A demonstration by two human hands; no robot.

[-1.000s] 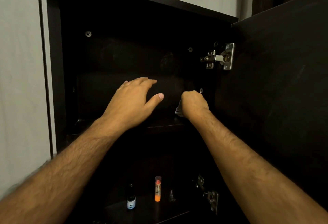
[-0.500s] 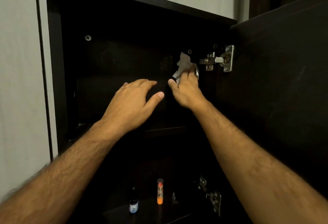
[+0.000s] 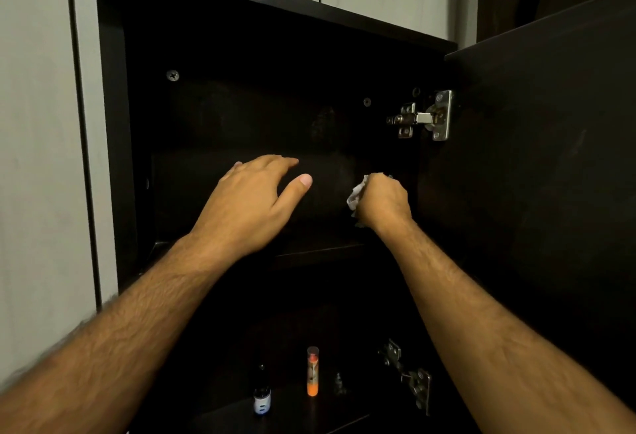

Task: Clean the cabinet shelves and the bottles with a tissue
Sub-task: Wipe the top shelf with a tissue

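Note:
I look into a dark open cabinet [image 3: 113, 123]. My right hand [image 3: 382, 201] grips a crumpled white tissue [image 3: 356, 194] low against the back wall, just above the upper shelf [image 3: 320, 251]. My left hand [image 3: 254, 199] hovers flat with straight fingers, to the left of the right hand. On the lower shelf [image 3: 296, 413] stand a small dark bottle with a white label [image 3: 262, 399], an orange tube [image 3: 312, 371] and a tiny dark item [image 3: 339, 383].
The cabinet door [image 3: 550, 158] hangs open on the right, held by an upper hinge [image 3: 423, 118] and a lower hinge [image 3: 409, 375]. A pale wall [image 3: 38, 158] lies left of the cabinet. A screw head [image 3: 172, 75] shows on the back wall.
My right hand with the tissue rose up the back wall to near the upper hinge, then came back down to just above the upper shelf. My left hand stayed in place.

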